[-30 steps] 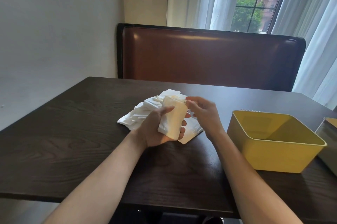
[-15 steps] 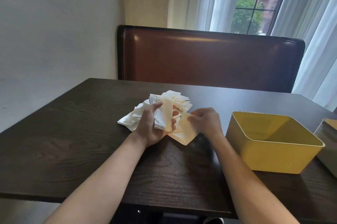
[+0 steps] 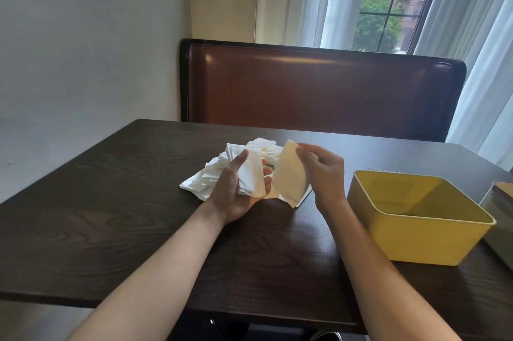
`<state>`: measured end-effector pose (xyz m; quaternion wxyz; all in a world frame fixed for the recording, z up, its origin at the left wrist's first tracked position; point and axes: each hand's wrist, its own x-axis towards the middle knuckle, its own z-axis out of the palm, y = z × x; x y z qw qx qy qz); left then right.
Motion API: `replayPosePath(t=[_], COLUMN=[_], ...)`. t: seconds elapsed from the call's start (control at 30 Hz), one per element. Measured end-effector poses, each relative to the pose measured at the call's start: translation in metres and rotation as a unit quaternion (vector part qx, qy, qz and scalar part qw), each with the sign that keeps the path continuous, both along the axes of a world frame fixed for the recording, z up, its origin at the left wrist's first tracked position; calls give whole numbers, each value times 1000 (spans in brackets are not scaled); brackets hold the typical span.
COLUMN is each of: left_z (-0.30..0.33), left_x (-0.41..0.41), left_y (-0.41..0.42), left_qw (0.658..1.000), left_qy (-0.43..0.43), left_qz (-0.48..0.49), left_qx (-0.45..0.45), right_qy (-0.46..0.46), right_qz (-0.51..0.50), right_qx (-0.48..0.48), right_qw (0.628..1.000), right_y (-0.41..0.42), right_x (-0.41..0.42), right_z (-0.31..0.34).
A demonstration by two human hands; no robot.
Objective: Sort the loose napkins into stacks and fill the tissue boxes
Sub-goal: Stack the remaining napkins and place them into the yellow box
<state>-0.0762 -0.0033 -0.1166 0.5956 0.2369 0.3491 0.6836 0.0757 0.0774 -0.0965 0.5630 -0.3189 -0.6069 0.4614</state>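
Note:
A heap of loose white napkins [image 3: 205, 179] lies on the dark wooden table [image 3: 116, 218], just beyond my hands. My left hand [image 3: 236, 193] grips a small stack of napkins [image 3: 251, 174] with the thumb across its front. My right hand [image 3: 322, 171] pinches a single cream napkin [image 3: 288, 174] by its upper edge and holds it upright, beside the stack. An open yellow tissue box [image 3: 416, 235] stands to the right of my right hand, with nothing visible inside.
A second, grey box [image 3: 499, 218] is cut off at the right edge, next to the yellow one. A brown padded bench back [image 3: 319, 88] runs behind the table. A wall lies to the left, with curtains and a window beyond.
My right hand has lifted one cream napkin off the heap and raised it upright next to the stack. My left hand keeps hold of its stack.

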Motion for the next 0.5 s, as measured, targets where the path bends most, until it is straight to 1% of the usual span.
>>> replayPosePath(t=[0.1, 0.17, 0.2, 0.27, 0.33, 0.37, 0.43, 0.5], left_z=[1, 2, 3, 5, 5, 5, 6, 7], left_x=[1, 1, 1, 0, -2, -2, -1, 1], left_y=[-1, -2, -2, -3, -3, -3, -3, -4], left_qw=[1000, 999, 998, 995, 993, 993, 993, 994], left_qy=[-18, -41, -58, -98, -114, -114, -110, -107], left_qz=[14, 29, 33, 35, 38, 39, 40, 35], left_qx=[2, 2, 3, 13, 21, 22, 18, 15], right_qy=[54, 63, 49, -16, -91, -100, -72, -12], right_qz=[52, 62, 53, 13, -30, -38, -28, 18], right_qx=[-50, -72, -73, -51, 0, 21, 37, 8], right_qw=[996, 993, 995, 998, 995, 994, 996, 1000], right_y=[-3, -3, -3, 0, 2, 3, 0, -1], right_x=[2, 3, 2, -1, -4, -4, -4, -1], right_z=[4, 4, 4, 0, -6, -6, -4, 0])
